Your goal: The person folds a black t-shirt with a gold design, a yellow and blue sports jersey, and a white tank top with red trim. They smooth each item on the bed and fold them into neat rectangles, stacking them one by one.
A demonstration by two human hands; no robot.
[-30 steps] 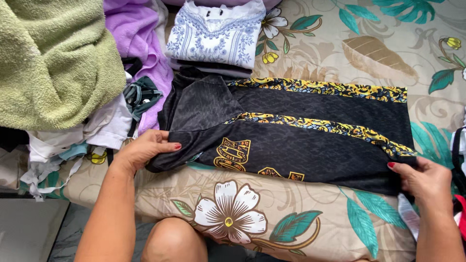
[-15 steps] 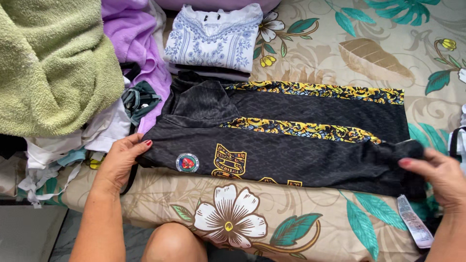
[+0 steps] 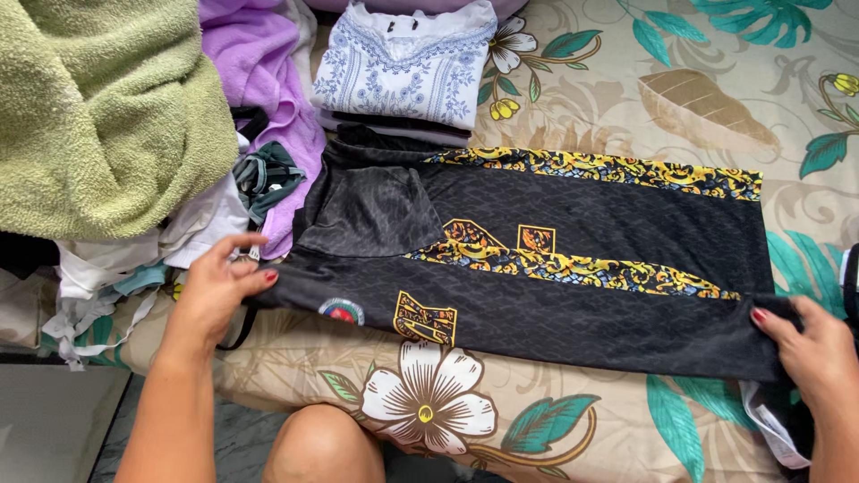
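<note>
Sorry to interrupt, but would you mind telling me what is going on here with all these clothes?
A person is laying out a black shirt with gold patterned bands on a flowered bedspread. The left hand grips one end of the shirt's near edge and the right hand grips the other, holding it stretched flat. A folded white and blue top lies behind the shirt. To the left sits a heap of laundry with a green towel and a purple cloth.
</note>
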